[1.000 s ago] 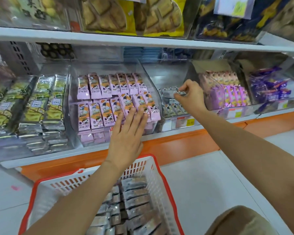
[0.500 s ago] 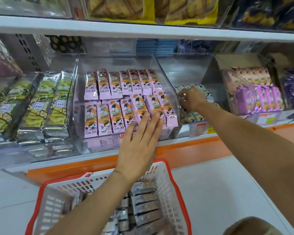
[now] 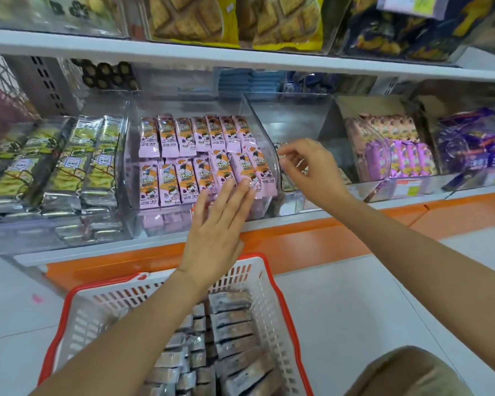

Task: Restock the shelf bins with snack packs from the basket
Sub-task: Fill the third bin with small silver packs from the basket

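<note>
Head view, starting far left: we see long silver and yellow-green snack packs [image 3: 69, 167] lying in rows. Next to them sits a clear plastic bin [image 3: 126, 155] full of pink snack packs [image 3: 183, 144], set in two neat rows.

The left hand [image 3: 215, 227] lies flat on the front row, near its right end. Its fingers are straight and close together, and it holds nothing. We think it presses there so the pink packs do not slip or tip while the other hand works.

Below that hand is the white plastic basket with a red rim [image 3: 257, 270]. Many silver-grey snack packs [image 3: 232, 324] are stacked inside it, so we think lots are left to put away. The basket sits right under the bins, so each reach is short.

Going right, the right hand [image 3: 312, 172] is inside the next see-through bin [image 3: 292, 110]. Its fingers are loosely bent and a bit apart, and we see no pack between them. This bin looks nearly bare. A few small packs [image 3: 287, 181] lie low in it, too blurry to read. We think this is the bin being filled.

Further right are pink and purple packs [image 3: 395, 150], then dark purple bags [image 3: 469, 147].
</note>
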